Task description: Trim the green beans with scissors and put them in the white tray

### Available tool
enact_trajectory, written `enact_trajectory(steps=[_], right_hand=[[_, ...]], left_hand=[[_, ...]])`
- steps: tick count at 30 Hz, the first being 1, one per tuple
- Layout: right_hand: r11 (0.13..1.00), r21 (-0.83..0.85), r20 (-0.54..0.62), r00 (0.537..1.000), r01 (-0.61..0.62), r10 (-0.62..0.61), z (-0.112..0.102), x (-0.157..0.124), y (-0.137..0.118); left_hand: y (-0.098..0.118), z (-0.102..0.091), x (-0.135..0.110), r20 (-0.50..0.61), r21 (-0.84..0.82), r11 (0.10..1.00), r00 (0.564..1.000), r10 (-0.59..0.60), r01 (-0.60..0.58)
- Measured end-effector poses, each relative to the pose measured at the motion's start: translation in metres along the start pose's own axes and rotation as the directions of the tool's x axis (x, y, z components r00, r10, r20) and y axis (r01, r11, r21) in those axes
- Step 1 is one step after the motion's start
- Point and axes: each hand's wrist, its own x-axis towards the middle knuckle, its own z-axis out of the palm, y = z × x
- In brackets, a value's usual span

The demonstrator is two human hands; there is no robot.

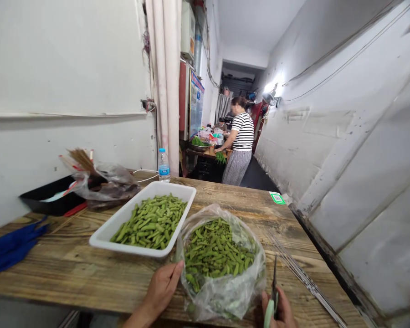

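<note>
A clear plastic bag (225, 291) stands with its mouth spread, full of green soybean pods (222, 250). My left hand (162, 289) is at the bag's near left side, thumb and fingers closed on its edge. Beside the bag's right side, my right hand (280, 310) grips scissors (269, 312) with pale green handles; the dark blades point upward and away from me. To the left of the bag, a white plastic tray (131, 249) holds more green pods (152, 223).
Thin metal skewers (307, 282) lie at the table's right. A water bottle (163, 166), a black tray (51, 196), a crumpled plastic bag (111, 187) and a blue cloth (12, 248) are further left. Beyond, a person (241, 141) in a striped top handles greens at another table.
</note>
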Motion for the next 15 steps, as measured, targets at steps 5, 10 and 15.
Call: enact_trajectory(steps=[5, 10, 15], right_hand=[[1.000, 0.016, 0.104, 0.995, -0.011, 0.009, -0.006, 0.004, -0.010], [1.000, 0.000, 0.120, 0.993, 0.018, -0.018, -0.007, 0.006, -0.010], [1.000, 0.009, 0.123, 0.992, 0.004, -0.005, -0.002, 0.013, 0.002]], left_hand=[[0.000, 0.001, 0.000, 0.008, 0.006, 1.000, 1.000, 0.004, -0.005], [-0.001, 0.001, 0.001, 0.027, 0.005, 1.000, 1.000, -0.002, 0.002], [-0.007, 0.005, 0.000, 0.026, 0.015, 1.000, 1.000, 0.018, -0.019]])
